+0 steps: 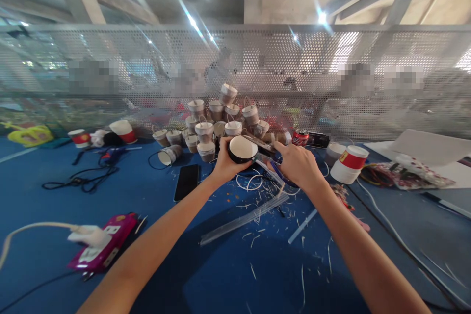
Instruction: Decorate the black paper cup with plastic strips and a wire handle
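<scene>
Watching from my end, through the head view. Left hand [225, 164] is closed around the dark-rimmed cup [243, 147], fingers wrapped about its left side and underside. The pale mouth tips up toward my camera; I take that grip as a way to steady the piece and leave its right side free to reach.

Right hand [300, 163] is curled on a blue-handled tool [280, 173], index finger stretched forward. I judge the finger is out to guide it. Which tool, I cannot tell; nor whether its tip touches the cup.

Position: the cup sits between the hands, up off the counter [221, 279], inside the left grasp and just beside the right.

Behind it, a stack of small handled buckets [204, 131], likely piled at the far edge to spare working room. Phone [186, 182] lies flat, left of the left forearm. Clear plastic strip [239, 222] and pale scraps [254, 240] lie between the forearms, within easy reach.
</scene>
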Demonstrator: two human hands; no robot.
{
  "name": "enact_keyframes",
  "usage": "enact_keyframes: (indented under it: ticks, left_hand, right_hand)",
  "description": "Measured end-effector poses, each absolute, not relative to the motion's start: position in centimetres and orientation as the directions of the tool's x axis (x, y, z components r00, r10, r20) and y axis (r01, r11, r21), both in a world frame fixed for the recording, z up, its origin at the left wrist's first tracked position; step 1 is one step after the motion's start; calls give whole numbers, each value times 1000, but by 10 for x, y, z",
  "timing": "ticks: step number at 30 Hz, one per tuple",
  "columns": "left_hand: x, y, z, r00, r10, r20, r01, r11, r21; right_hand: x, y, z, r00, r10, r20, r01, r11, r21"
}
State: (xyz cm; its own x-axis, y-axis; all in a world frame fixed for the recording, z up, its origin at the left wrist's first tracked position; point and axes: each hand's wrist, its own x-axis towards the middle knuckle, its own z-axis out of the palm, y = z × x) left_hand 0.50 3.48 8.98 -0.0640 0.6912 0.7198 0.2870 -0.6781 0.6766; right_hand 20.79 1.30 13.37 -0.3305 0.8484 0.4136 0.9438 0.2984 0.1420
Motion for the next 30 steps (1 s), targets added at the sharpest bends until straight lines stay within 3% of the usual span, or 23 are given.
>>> enact_keyframes:
  ticks: [14, 19, 25, 30]
  left_hand:
    - [5, 31, 92, -58, 759, 649, 246, -619, 746]
    - [4, 33, 96, 36, 832, 554, 46, -555, 830]
    - [-1, 32, 97, 223, 927, 302, -382, -202, 902]
    - [-11, 32, 94, 484, 847, 222, -491, 52, 870]
  right_hand:
    - [207, 15, 135, -292, 868, 400, 956, 270, 114]
    - [210, 17, 137, -205, 844, 496, 977, 211, 44]
    - [217, 20, 139, -177, 822, 542, 974, 226, -24]
    - [221, 18, 144, -199, 844, 498, 964, 261, -56]
